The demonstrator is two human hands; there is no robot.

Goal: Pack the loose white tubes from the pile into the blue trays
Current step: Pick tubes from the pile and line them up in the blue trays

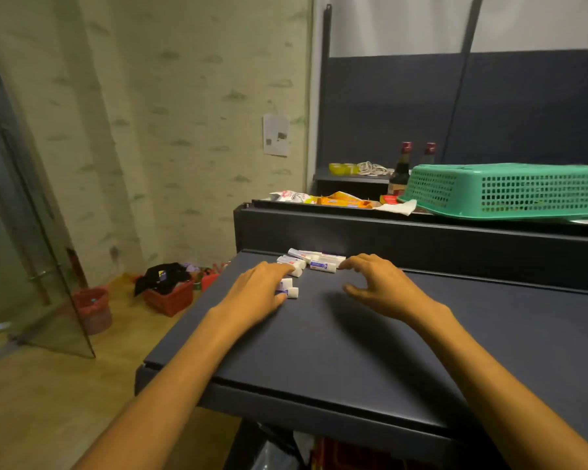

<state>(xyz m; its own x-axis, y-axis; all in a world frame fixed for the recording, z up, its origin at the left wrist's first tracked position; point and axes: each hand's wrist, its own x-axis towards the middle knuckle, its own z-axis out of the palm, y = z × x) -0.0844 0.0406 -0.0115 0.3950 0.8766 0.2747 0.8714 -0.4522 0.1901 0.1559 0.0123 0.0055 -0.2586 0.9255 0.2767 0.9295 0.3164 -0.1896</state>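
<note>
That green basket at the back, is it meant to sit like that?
It looks odd: the green perforated plastic basket lies upside down on the dark upper shelf, its rim overhanging the front edge. Also, no blue trays are in view for the small white tubes.

Both hands, left (257, 293) and right (384, 288), hover palm-down beside loose white tubes (314, 261) on a dark table (353, 351)

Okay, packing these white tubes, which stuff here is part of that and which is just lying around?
Part of the job:
white tubes on the dark table
left hand, resting on two tubes
right hand, empty, fingers curled beside the pile
No blue trays in view.

Just lying around:
green basket, upside down
two dark bottles
snack wrappers
red crate on the floor
</note>
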